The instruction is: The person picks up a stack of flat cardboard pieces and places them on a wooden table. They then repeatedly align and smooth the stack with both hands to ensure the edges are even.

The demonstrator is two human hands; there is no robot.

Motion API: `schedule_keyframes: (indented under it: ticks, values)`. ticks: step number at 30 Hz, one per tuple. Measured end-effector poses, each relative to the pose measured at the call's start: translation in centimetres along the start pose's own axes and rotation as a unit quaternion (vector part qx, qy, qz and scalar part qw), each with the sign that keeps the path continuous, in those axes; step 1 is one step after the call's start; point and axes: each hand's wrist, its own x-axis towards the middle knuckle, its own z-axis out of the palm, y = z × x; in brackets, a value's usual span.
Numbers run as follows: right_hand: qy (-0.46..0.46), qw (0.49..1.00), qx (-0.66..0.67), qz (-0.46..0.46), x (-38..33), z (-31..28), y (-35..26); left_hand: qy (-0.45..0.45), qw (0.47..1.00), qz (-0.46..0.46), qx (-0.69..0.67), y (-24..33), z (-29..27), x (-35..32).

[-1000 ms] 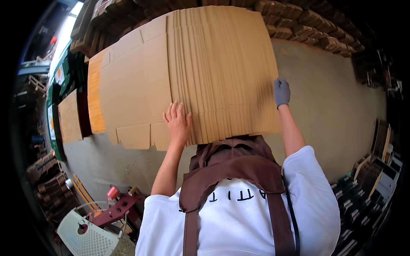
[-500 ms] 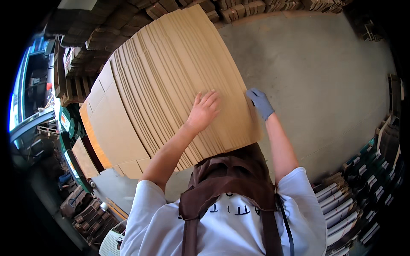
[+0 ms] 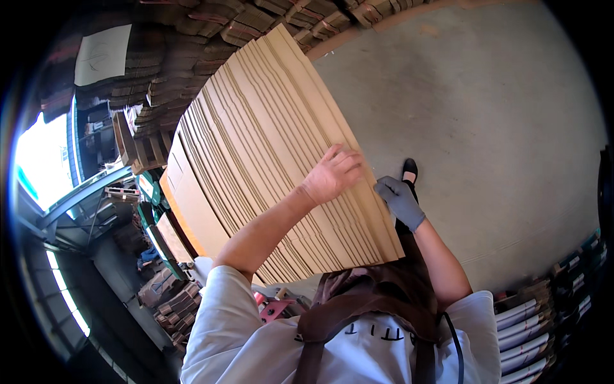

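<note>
A wide fanned stack of flat brown cardboard sheets (image 3: 268,128) lies before me, its layers overlapping in steps. My bare left hand (image 3: 334,175) is over the sheets near their right side, palm down, fingers slightly bent and apart, a little blurred. It grips nothing that I can see. On the right edge of the stack is my right hand (image 3: 401,203) in a grey glove. Its fingers are curled closed at the border of the outermost cardboard sheet; the fingertips are partly hidden.
Bundles of folded cardboard (image 3: 243,29) are piled along the far side, beside a wooden pallet (image 3: 150,152). Grey concrete floor (image 3: 486,128) extends to the right, with my dark shoe (image 3: 410,169) on it. White-edged stacked items (image 3: 521,336) stand at lower right. A pink metal part (image 3: 275,310) shows below the stack.
My left hand has moved right across the sheets, toward the stack's edge. My gloved right hand has come nearer along that edge, its fingers more curled. The whole view has shifted, bringing my shoe in.
</note>
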Motion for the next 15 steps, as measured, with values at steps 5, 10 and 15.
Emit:
schedule_keyframes:
  ticks: [5,10,15]
  values:
    - [0.003,0.997,-0.071,0.004,-0.5,0.2,-2.2,0.024,0.999,0.032,-0.03,-1.1,0.1,0.4]
    - [0.046,0.992,-0.096,-0.061,-0.5,1.0,0.2,-0.003,0.997,0.062,-0.053,-1.8,-0.3,2.5]
    - [0.092,0.987,-0.108,-0.071,-0.3,1.5,0.9,0.002,0.994,0.096,-0.056,-3.0,0.4,3.2]
